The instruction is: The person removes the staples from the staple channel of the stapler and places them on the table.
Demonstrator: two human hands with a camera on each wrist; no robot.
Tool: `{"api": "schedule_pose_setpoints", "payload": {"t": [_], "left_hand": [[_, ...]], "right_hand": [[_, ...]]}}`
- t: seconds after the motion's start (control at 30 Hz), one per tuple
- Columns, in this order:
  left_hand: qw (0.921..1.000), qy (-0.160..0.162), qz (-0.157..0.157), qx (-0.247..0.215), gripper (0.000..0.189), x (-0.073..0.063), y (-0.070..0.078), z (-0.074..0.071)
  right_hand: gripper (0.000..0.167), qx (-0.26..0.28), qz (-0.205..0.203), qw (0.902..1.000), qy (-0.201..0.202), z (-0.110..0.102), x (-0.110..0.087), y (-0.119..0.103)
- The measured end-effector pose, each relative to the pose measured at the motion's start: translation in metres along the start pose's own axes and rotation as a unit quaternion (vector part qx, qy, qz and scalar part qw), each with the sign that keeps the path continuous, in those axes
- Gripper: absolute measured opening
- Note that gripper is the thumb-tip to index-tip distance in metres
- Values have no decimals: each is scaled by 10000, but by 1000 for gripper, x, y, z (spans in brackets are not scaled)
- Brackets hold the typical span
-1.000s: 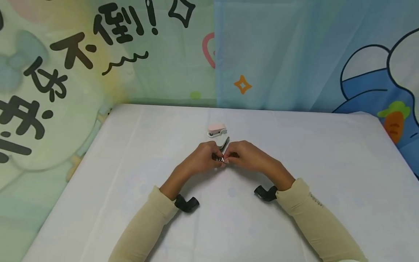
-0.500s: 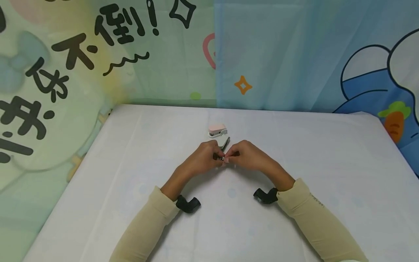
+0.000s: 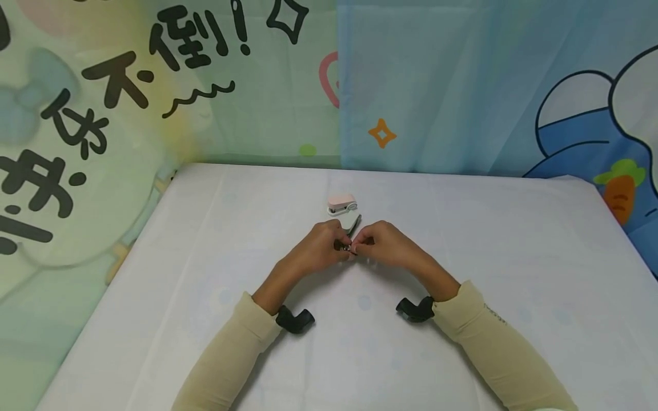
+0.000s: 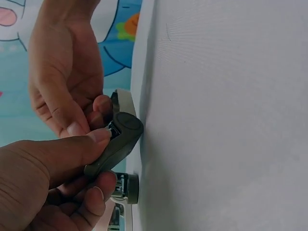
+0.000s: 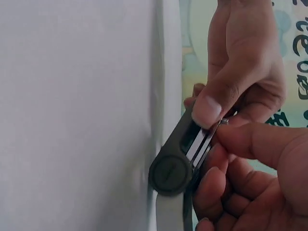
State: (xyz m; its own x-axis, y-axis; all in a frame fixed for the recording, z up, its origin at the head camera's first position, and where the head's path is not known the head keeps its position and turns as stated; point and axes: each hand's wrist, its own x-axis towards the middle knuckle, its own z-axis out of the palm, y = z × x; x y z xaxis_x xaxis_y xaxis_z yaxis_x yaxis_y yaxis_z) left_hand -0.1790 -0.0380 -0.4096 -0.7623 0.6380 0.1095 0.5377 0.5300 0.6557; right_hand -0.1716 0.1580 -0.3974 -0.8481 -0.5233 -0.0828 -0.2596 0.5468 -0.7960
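Note:
Over the table's middle, my left hand (image 3: 328, 242) grips a dark grey-green stapler (image 5: 175, 154) that is swung open. Its round hinge (image 4: 129, 126) is low, close to the white cloth. A pale arm (image 5: 171, 214) of it extends beyond the hinge. The left thumb lies along the dark part, beside the bared metal rails (image 5: 199, 147). My right hand (image 3: 388, 244) faces the left one, and its thumb and forefinger pinch at the small metal end (image 5: 224, 121) of the rail. Fingers partly hide that spot, so whether staples are there I cannot tell.
A small pink and white stapler (image 3: 341, 204) stands just behind the hands. In the left wrist view a dark end with metal parts (image 4: 130, 188) shows behind the left fingers. White cloth covers the table (image 3: 231, 228); a printed curtain (image 3: 437, 85) hangs at its back edge.
Both hands stay at nearly the same place. The right fingertips shift slightly at the metal end, and the right wrist moves a little left. The pink stapler has not moved.

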Motion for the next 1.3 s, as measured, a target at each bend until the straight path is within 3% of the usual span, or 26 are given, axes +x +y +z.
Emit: {"api": "schedule_pose_setpoints", "payload": {"t": [0.27,0.83,1.07,1.3], "left_hand": [[9998,111,114,-106,17,1,-5,2],[9991,187,81,-369,21,2,-17,4],[9989,186,292,-300,17,3,-19,5],[9990,194,338,-228,16,1,-18,4]], "right_hand": [[15,-63,343,9994,4,0,-1,-5],[14,-332,366,9988,53,-4,-1,-1],[10,-758,-351,9964,140,1,-2,-1],[8,-1486,-1280,9802,275,7,0,-4]]}}
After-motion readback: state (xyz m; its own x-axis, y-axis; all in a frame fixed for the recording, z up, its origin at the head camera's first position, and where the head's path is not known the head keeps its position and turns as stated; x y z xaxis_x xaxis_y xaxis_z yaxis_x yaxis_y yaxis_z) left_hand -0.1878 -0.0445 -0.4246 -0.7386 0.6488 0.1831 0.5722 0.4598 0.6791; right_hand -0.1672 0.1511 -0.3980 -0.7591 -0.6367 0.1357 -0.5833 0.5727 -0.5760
